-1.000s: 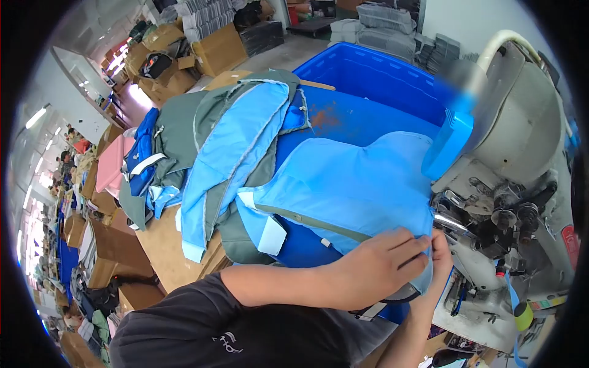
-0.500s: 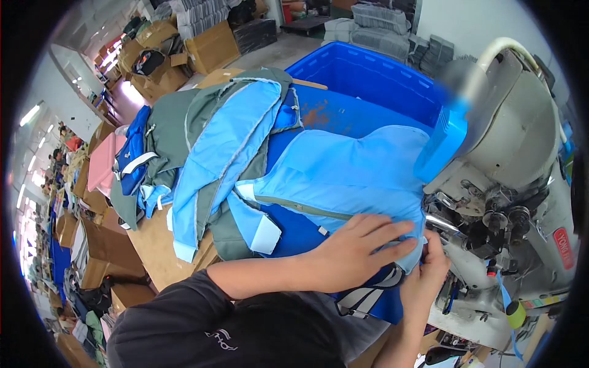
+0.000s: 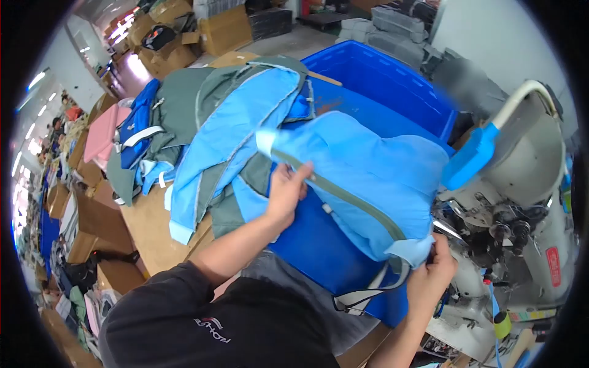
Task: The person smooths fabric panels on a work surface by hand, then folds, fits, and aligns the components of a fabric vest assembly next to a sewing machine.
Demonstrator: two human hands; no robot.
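Note:
A light blue fabric bag piece (image 3: 386, 178) with an olive-green strip along one side is raised between my hands above a blue work surface (image 3: 313, 236). My left hand (image 3: 287, 191) is closed on its left edge, thumb and fingers pinching near the olive strip. At the lower right corner, my right hand (image 3: 434, 265) pinches the piece beside the sewing machine (image 3: 478, 221). A black-and-white webbing strap (image 3: 359, 299) hangs below that corner. The exact layers under my right fingertips are hidden.
Grey and light blue sewn pieces (image 3: 236, 135) lie piled on the left. Behind stands a blue plastic bin (image 3: 380, 80). A blue-headed lamp (image 3: 469, 159) on a pale curved arm overhangs the machine. Cardboard boxes (image 3: 98, 227) crowd the far left.
My left hand has moved from the lower right corner to the piece's left edge. That edge is now lifted and the olive strip tilts more steeply. My right hand stays at the corner.

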